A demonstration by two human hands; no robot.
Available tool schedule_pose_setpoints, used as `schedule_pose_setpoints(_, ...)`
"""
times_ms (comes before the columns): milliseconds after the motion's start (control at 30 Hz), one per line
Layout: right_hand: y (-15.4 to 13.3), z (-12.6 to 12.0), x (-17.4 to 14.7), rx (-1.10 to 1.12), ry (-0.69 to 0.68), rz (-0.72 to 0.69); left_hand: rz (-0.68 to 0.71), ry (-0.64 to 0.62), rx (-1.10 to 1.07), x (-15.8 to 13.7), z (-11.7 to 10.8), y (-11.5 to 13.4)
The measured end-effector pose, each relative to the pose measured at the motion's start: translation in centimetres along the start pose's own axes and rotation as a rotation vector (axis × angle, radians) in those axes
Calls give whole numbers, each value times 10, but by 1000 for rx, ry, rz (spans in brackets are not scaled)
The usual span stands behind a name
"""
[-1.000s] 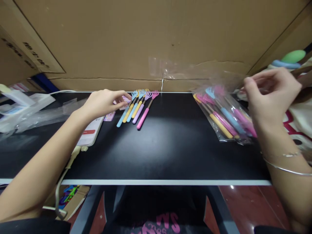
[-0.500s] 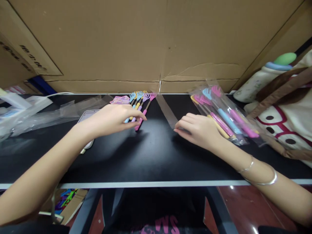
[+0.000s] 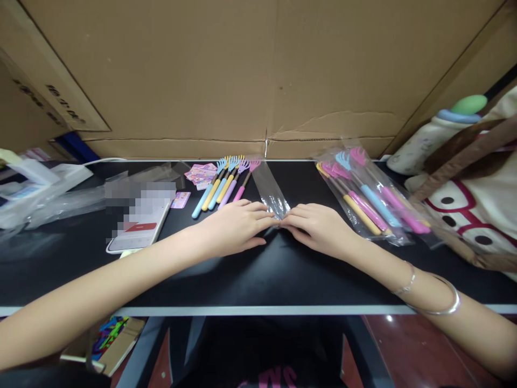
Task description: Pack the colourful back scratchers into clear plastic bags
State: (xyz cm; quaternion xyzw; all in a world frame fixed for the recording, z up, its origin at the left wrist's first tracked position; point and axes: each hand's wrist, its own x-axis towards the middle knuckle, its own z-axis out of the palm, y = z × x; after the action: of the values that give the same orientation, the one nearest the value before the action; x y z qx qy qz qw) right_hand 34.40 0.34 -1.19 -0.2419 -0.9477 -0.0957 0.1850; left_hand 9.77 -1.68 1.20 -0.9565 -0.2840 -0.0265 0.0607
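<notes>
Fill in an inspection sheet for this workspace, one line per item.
Surface: black tabletop with a pale front edge.
Work things: clear bag stretching away from the hands; loose claw-headed sticks left of it; bagged sticks to the right.
Clutter: phone, small printed cards, crumpled clear plastic.
Hands: left hand and right hand meet at the bag's near end; grip partly hidden.
Cables: white cord along the back left; pale plug by the phone, mostly hidden.
Surroundings: cardboard wall behind; bottle and cloth bag at right.
</notes>
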Motion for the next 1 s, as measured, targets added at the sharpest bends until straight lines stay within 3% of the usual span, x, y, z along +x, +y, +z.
schedule_pose_setpoints(200,2,-1,-1,-36,-14,-9,9,-6,-53,2,10,-3)
schedule_pose_setpoints(367,4,-7,1,-73,51,-23,14,23,-43,-1,4,-6)
schedule_pose_setpoints(767,4,-37,-1,-10,398,-5,-86,363,95,-7,-21,-27)
schedule_pose_setpoints(1000,5,-34,3,191,347,-34,-68,255,67,-16,-19,-35)
